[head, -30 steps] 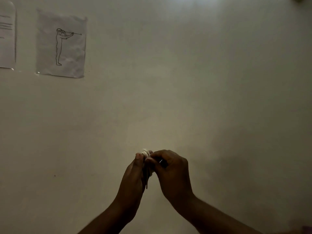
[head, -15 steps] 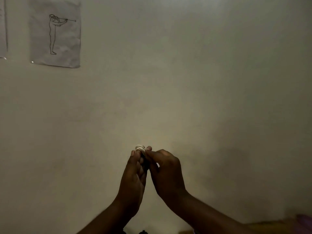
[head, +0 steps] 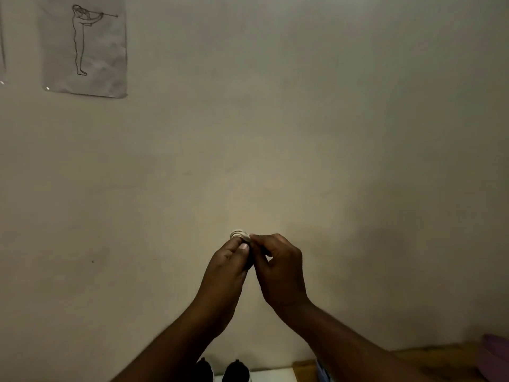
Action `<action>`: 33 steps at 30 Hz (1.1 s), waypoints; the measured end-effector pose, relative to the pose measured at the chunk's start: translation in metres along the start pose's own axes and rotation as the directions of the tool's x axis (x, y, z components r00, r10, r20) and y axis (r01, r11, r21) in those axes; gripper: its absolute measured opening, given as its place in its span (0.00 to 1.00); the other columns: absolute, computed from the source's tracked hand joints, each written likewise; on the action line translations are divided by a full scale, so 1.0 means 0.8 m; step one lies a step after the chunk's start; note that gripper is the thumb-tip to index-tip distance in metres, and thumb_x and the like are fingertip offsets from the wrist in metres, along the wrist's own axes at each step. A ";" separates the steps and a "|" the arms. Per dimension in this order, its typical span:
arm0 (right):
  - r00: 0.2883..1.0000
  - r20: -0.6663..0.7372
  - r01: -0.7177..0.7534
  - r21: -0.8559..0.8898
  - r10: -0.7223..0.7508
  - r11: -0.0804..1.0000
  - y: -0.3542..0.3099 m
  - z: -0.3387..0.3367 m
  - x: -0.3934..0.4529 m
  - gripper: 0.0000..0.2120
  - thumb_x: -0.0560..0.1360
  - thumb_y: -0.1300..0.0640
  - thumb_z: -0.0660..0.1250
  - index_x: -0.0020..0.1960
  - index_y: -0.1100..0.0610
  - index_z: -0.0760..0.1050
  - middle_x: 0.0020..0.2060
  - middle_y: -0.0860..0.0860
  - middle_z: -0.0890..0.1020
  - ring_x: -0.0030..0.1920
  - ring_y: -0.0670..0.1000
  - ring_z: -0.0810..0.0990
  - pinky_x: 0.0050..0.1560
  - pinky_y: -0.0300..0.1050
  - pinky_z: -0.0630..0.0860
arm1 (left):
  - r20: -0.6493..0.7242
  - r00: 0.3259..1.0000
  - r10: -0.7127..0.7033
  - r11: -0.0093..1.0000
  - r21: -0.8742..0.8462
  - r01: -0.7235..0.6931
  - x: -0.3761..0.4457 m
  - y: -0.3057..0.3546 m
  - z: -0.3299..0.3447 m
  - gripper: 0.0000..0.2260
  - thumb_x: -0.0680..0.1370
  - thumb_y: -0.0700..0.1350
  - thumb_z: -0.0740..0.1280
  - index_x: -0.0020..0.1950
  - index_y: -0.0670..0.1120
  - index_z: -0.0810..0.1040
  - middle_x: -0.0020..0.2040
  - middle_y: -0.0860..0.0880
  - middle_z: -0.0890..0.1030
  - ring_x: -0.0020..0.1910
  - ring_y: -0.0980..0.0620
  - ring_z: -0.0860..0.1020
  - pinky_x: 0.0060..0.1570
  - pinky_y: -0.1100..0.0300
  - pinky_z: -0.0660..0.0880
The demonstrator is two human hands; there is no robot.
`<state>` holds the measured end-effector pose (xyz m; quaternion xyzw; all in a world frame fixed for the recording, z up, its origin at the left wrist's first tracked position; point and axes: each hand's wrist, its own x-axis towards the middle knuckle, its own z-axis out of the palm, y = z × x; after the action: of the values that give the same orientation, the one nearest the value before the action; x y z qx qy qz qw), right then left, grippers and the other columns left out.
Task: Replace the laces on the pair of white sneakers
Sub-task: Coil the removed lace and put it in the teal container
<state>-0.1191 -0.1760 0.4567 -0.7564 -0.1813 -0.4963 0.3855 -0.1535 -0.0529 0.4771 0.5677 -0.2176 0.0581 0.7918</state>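
both hands are raised before a plain beige wall [head: 330, 133], fingertips meeting. the left hand [head: 228, 267] curls its fingers round a small coiled bundle of white shoelace [head: 239, 234] that pokes out just above its fingertips, and the right hand [head: 278, 267] pinches the same bundle from the other side. far up and left of the hands hangs a paper sheet with a line-drawn standing figure [head: 85, 45]. below the wrists, two dark rounded shapes [head: 220, 369] show, too dim to identify.

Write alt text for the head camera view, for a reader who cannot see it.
Two bare hands, the left hand and right hand, are raised together before a plain beige wall, pinching a small coiled bundle of white shoelace. A paper sheet with a line-drawn standing figure hangs upper left.
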 end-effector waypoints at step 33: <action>0.970 -0.220 0.094 -0.068 -0.107 0.993 -0.010 -0.011 0.016 0.05 0.79 0.59 0.72 0.54 0.56 0.84 0.45 0.47 0.86 0.42 0.48 0.80 0.44 0.54 0.78 | 0.140 0.774 0.617 -0.133 0.988 -0.073 -0.014 -0.006 -0.087 0.36 0.80 0.57 0.59 0.84 0.49 0.47 0.84 0.44 0.46 0.83 0.38 0.43 0.74 0.26 0.45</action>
<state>-0.1243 -0.1788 0.4733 -0.6964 -0.1606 -0.6019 0.3563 -0.1430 0.0112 0.4502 0.8413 -0.0982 0.5163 0.1266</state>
